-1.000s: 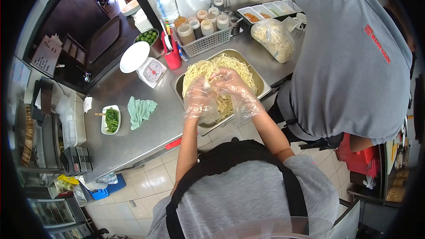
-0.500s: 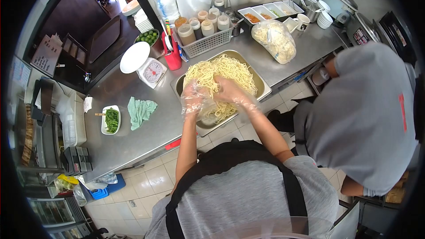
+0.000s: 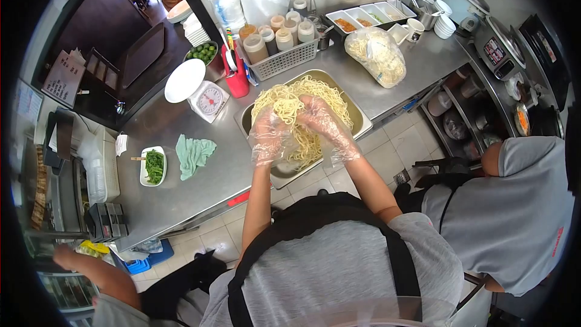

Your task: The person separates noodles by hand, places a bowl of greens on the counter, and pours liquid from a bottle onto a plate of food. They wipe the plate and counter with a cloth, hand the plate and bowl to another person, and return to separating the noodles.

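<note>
A heap of yellow noodles [image 3: 333, 92] lies in a rectangular metal tray [image 3: 363, 122] on the steel counter. My left hand [image 3: 269, 135] and my right hand [image 3: 324, 122] wear clear plastic gloves and reach over the tray. Between them they hold a clump of noodles [image 3: 287, 109], fingers curled around it from either side. Loose strands hang below the clump, toward the tray's near end, where some bare metal shows. Parts of my fingertips are hidden by the noodles.
Left of the tray are a kitchen scale [image 3: 210, 102], a green cloth [image 3: 195, 156] and a dish of greens [image 3: 155, 168]. Behind stands a basket of sauce bottles [image 3: 284, 57]; a bag of noodles [image 3: 378, 60] lies right. Co-workers are at right [image 3: 508, 206] and lower left [image 3: 115, 284].
My hands have lifted slightly and come together around a noodle clump. The co-worker at right has moved down and away from the counter, uncovering shelves. Another person has appeared at lower left.
</note>
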Demonstrator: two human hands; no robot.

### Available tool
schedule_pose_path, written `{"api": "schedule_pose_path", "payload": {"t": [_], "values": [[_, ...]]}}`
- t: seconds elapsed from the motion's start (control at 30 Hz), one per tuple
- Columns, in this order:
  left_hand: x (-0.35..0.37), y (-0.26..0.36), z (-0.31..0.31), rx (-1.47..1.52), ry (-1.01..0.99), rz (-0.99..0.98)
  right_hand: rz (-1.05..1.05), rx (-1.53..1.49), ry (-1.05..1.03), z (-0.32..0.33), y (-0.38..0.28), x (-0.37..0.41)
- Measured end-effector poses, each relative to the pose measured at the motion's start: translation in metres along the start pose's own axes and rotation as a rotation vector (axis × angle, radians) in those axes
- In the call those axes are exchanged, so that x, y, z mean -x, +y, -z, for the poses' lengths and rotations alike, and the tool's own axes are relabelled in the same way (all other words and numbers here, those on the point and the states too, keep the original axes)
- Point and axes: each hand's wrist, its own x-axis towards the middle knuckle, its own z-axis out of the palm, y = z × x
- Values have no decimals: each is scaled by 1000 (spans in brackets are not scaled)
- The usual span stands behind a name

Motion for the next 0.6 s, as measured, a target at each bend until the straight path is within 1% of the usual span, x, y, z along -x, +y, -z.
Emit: {"api": "schedule_pose_path", "payload": {"t": [0.07, 0.13, 0.17, 0.27, 0.3, 0.37, 0.47, 0.53, 0.57, 0.6], "values": [[2, -16, 3, -12, 34, 37, -29, -80, -5, 0, 5, -6], [0, -4, 13, -35, 35, 100, -64, -169, 37, 7, -4, -3], [0, 2, 16, 121, 40, 213, -82, -213, 57, 10, -7, -2], [-4, 35, 18, 143, -2, 82, -146, -180, 43, 13, -6, -1], [-4, 36, 16, 55, -18, 39, -143, -247, 5, 11, -1, -1], [-5, 37, 14, -121, -45, -54, -126, -256, -3, 5, 7, -2], [-6, 47, 13, 68, -69, 62, -81, -239, 0, 2, 4, 0], [-7, 53, 13, 112, -115, 97, -60, -221, -7, 2, 3, 1], [-7, 54, 14, 134, -137, 116, -63, -146, -7, 2, 1, 0], [-6, 49, 13, 91, -142, 103, -64, -71, -6, 2, -2, -1]]}}
